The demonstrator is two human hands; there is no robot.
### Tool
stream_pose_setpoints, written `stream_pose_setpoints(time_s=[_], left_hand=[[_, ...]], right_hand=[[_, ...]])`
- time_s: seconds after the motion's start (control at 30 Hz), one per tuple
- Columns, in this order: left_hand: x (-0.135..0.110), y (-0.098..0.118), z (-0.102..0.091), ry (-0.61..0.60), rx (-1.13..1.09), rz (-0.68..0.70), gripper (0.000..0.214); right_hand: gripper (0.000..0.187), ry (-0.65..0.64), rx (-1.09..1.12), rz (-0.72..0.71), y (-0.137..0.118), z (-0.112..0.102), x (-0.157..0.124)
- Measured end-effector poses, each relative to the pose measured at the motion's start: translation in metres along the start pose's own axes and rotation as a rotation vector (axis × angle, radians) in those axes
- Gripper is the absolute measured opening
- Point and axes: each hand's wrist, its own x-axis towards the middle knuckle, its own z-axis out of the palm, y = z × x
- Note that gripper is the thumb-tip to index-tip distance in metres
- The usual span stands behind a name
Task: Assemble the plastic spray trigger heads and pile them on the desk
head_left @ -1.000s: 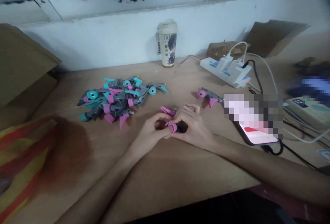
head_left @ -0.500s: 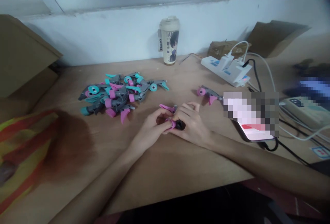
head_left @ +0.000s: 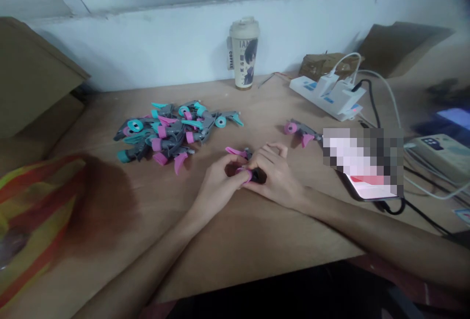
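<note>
My left hand (head_left: 218,184) and my right hand (head_left: 273,174) meet at the middle of the wooden table (head_left: 235,240). Both are closed round one small spray-trigger part (head_left: 246,174) with a pink ring and a dark body; its pink lever (head_left: 235,151) sticks out to the upper left. A pile of grey trigger parts (head_left: 172,130) with teal and pink pieces lies to the left of my hands. One single pink-and-grey trigger part (head_left: 301,133) lies to the right, apart from the pile.
A lidded coffee cup (head_left: 244,52) stands by the back wall. A white power strip (head_left: 328,96) with chargers and cables sits at the right, beside a phone (head_left: 367,182). Cardboard boxes (head_left: 33,84) stand at the left, and a striped cloth (head_left: 33,221) lies at the lower left.
My hands stay together on the same part, with only small finger shifts. The view has moved slightly.
</note>
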Motion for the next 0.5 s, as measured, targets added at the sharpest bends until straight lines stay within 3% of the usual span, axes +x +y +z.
stream_pose_setpoints(time_s=[0.5], left_hand=[[-0.003, -0.012, 0.007, 0.081, 0.07, 0.076, 0.016]], right_hand=[[0.012, 0.019, -0.007, 0.007, 0.002, 0.002, 0.0]])
